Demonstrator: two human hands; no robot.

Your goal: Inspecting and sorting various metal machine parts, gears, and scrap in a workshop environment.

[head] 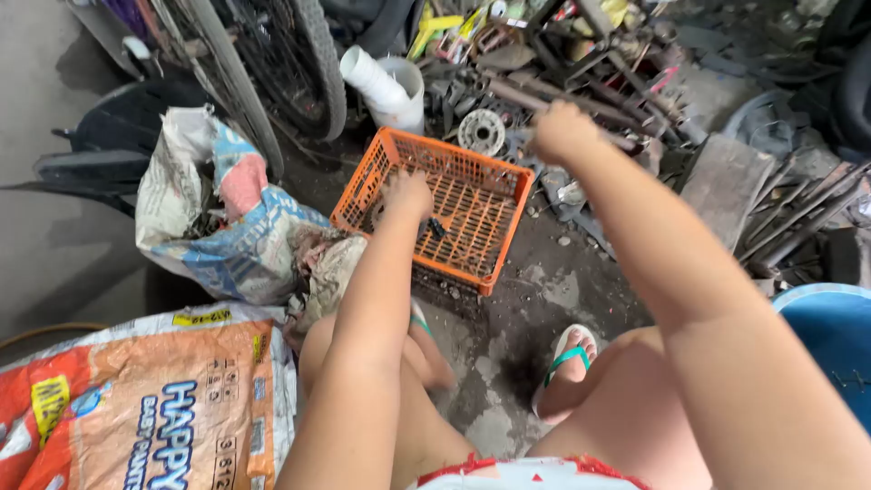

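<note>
Nearest the head camera, both my knees sit low in the frame, with my right foot in a green-strapped sandal (570, 358) on the stained concrete floor (508, 318). At lower left lies an orange printed sack (154, 408), and beyond it a crumpled white and blue sack (209, 227).

Ahead of my knees stands an orange plastic crate (494, 195) on the floor. My left hand (408, 193) reaches down into the crate, fingers curled inward; I cannot tell what it grips. Small dark metal parts (437, 227) lie on the crate's grid just beside that hand.

My right hand (561, 130) is closed into a fist past the crate's far right corner, over a heap of scrap metal (581, 63); its contents are hidden. A bicycle wheel (272, 73) stands at upper left.
</note>
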